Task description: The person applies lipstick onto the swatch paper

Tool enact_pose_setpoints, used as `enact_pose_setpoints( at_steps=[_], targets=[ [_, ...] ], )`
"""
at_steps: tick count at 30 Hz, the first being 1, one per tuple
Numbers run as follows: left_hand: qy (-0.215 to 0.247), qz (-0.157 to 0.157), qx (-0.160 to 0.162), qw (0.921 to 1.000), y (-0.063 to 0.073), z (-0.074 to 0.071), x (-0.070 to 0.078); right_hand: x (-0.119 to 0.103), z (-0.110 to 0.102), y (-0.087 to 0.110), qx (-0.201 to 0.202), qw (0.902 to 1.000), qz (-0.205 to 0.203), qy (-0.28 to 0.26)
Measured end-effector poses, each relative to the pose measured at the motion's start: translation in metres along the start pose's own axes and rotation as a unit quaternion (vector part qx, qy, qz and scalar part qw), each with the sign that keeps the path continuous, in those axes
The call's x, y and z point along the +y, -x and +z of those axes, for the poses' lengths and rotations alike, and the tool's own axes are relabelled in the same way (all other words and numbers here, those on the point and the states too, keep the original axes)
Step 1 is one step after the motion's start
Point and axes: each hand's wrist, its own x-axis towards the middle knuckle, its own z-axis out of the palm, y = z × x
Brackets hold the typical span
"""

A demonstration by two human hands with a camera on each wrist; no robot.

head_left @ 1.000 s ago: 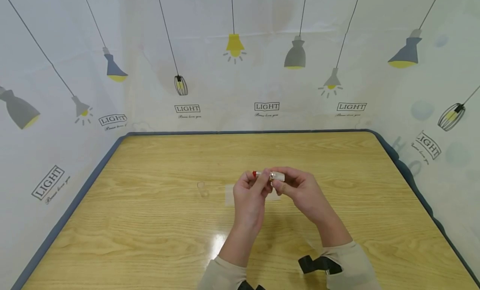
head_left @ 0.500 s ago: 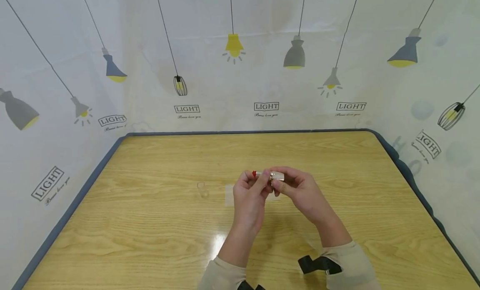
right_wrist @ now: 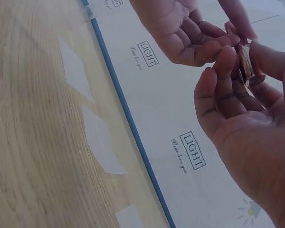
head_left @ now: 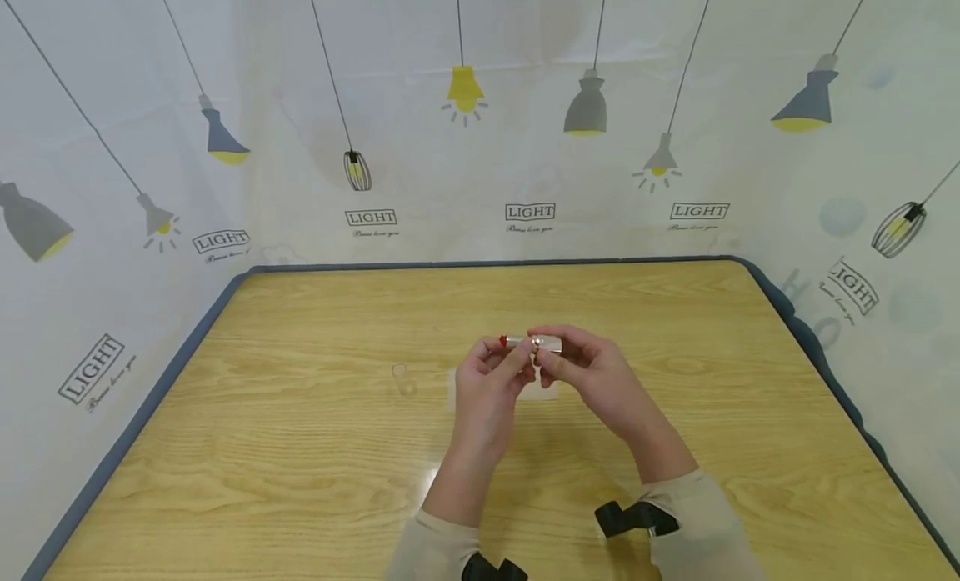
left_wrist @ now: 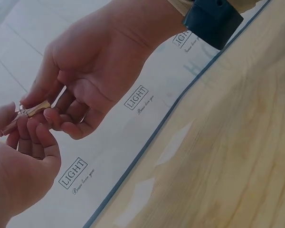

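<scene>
A lipstick [head_left: 553, 345] with a red tip, a shiny silver tube and a pale base lies sideways between both hands, above the table. My left hand [head_left: 483, 393] pinches the tube on the side of the red tip. With thumb and fingers, my right hand [head_left: 603, 381] grips the pale base. The fingertips of the two hands almost meet at the middle of the tube. In the right wrist view the base of the lipstick [right_wrist: 247, 66] looks glossy and coppery; fingers hide part of it in both wrist views.
A small clear, cap-like piece [head_left: 404, 379] lies on the wooden table [head_left: 300, 448] left of the hands. White paper strips [right_wrist: 102, 140] lie flat beneath the hands. A pale curtain [head_left: 420, 156] printed with lamps surrounds the table edge.
Both hands have shifted slightly left and up together with the lipstick. Their grip on it looks much the same, and the clear piece stays on the table.
</scene>
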Motion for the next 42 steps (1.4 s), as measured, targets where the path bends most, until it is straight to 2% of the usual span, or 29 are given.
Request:
enact_pose_setpoints(
  at_steps=[6, 8, 9, 11, 12, 13, 14, 15, 16, 17, 19, 22, 23, 24, 25, 26, 29, 32, 35, 38, 42],
  targets=[
    [0.006, -0.023, 0.000, 0.9997, -0.002, -0.007, 0.008, -0.003, -0.001, -0.011, -0.032, 0.9995, 0.000, -0.005],
    [-0.009, -0.033, -0.003, 0.9994, -0.004, -0.013, 0.011, -0.005, -0.002, -0.016, -0.033, 0.9994, 0.001, 0.004],
    [-0.029, -0.036, -0.004, 0.9989, -0.004, -0.017, 0.013, -0.005, -0.003, -0.018, -0.033, 0.9994, 0.001, 0.009],
    [-0.099, -0.038, -0.001, 0.9944, -0.004, -0.026, 0.017, -0.006, -0.005, -0.023, -0.027, 0.9993, 0.006, 0.025],
    [-0.147, -0.037, -0.001, 0.9885, -0.004, -0.031, 0.019, -0.005, -0.006, -0.026, -0.022, 0.9992, 0.010, 0.031],
    [-0.203, -0.033, 0.000, 0.9786, -0.004, -0.037, 0.021, -0.004, -0.006, -0.028, -0.016, 0.9990, 0.014, 0.039],
    [-0.265, -0.026, 0.000, 0.9640, -0.003, -0.042, 0.023, -0.003, -0.007, -0.030, -0.010, 0.9988, 0.019, 0.044],
    [-0.325, -0.019, 0.001, 0.9455, -0.003, -0.048, 0.025, -0.002, -0.007, -0.032, -0.006, 0.9986, 0.021, 0.048],
    [-0.383, -0.010, 0.001, 0.9236, -0.003, -0.053, 0.026, 0.000, -0.007, -0.035, -0.002, 0.9985, 0.025, 0.049],
    [-0.441, 0.000, -0.001, 0.8977, -0.002, -0.058, 0.028, 0.002, -0.007, -0.036, 0.001, 0.9985, 0.027, 0.047],
    [-0.546, 0.024, -0.008, 0.8372, 0.000, -0.067, 0.030, 0.005, -0.005, -0.040, 0.001, 0.9989, 0.029, 0.036],
    [-0.663, 0.049, -0.020, 0.7468, 0.004, -0.080, 0.033, 0.010, -0.002, -0.043, -0.009, 0.9995, 0.030, 0.005],
    [-0.692, 0.054, -0.024, 0.7196, 0.005, -0.084, 0.034, 0.011, -0.001, -0.044, -0.014, 0.9993, 0.033, -0.008],
    [-0.714, 0.056, -0.026, 0.6969, 0.006, -0.088, 0.035, 0.012, 0.001, -0.045, -0.019, 0.9990, 0.035, -0.020],
    [-0.732, 0.057, -0.030, 0.6780, 0.006, -0.092, 0.035, 0.013, 0.002, -0.045, -0.023, 0.9985, 0.040, -0.031],
    [-0.746, 0.058, -0.034, 0.6623, 0.006, -0.095, 0.036, 0.014, 0.004, -0.046, -0.026, 0.9977, 0.045, -0.043],
    [-0.775, 0.062, -0.051, 0.6271, 0.006, -0.104, 0.037, 0.016, 0.010, -0.048, -0.033, 0.9939, 0.066, -0.082],
    [-0.790, 0.063, -0.075, 0.6058, 0.004, -0.108, 0.038, 0.018, 0.017, -0.051, -0.034, 0.9892, 0.089, -0.111],
    [-0.798, 0.057, -0.099, 0.5922, 0.001, -0.110, 0.037, 0.022, 0.022, -0.053, -0.027, 0.9865, 0.103, -0.125],
    [-0.804, 0.050, -0.116, 0.5812, -0.003, -0.111, 0.035, 0.024, 0.027, -0.055, -0.017, 0.9873, 0.107, -0.116],
    [-0.809, 0.042, -0.131, 0.5712, -0.007, -0.115, 0.033, 0.025, 0.031, -0.056, -0.013, 0.9906, 0.105, -0.087]
  ],
)
